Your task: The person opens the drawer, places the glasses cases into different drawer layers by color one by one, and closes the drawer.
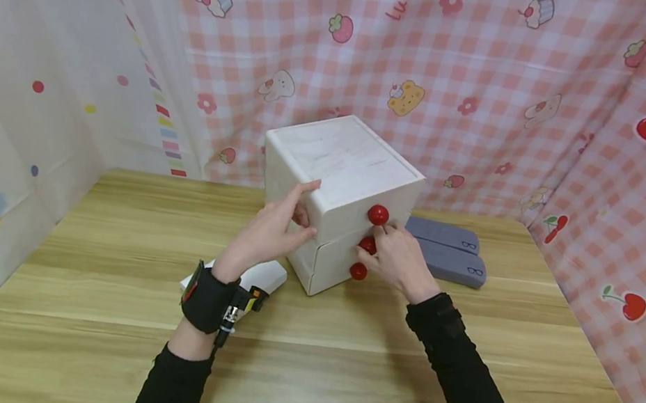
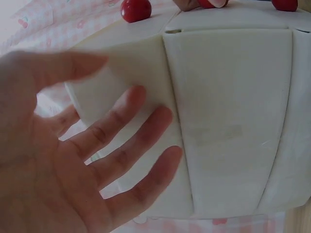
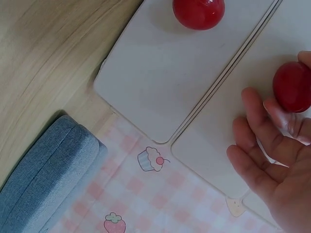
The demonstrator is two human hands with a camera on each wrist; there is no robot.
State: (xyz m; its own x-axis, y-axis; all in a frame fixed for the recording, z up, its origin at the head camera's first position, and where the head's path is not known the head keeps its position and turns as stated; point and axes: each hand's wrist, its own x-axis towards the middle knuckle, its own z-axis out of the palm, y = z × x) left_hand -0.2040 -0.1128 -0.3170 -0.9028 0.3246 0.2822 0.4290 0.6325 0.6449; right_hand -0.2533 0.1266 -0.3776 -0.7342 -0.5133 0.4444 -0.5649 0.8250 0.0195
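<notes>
A small white drawer cabinet (image 1: pixel 368 159) stands at an angle on the table, with round red knobs down its front. My right hand (image 1: pixel 397 255) is at that front and pinches the middle knob (image 3: pixel 293 87) between thumb and fingertip, its other fingers lying near the drawer face. The top knob (image 1: pixel 378 214) is just above the hand, the bottom knob (image 1: pixel 358 271) just below. Along the cabinet's left side, my left hand (image 1: pixel 270 232) has its fingers spread, with a fingertip up at the top edge. Its palm faces the white side panel (image 2: pixel 228 116).
Two grey-blue glasses cases (image 1: pixel 451 263) lie right of the cabinet. A flat white object (image 1: pixel 268 276) is partly hidden under my left wrist. Behind the wooden table (image 1: pixel 294 380) hangs a pink checked curtain (image 1: pixel 345 64).
</notes>
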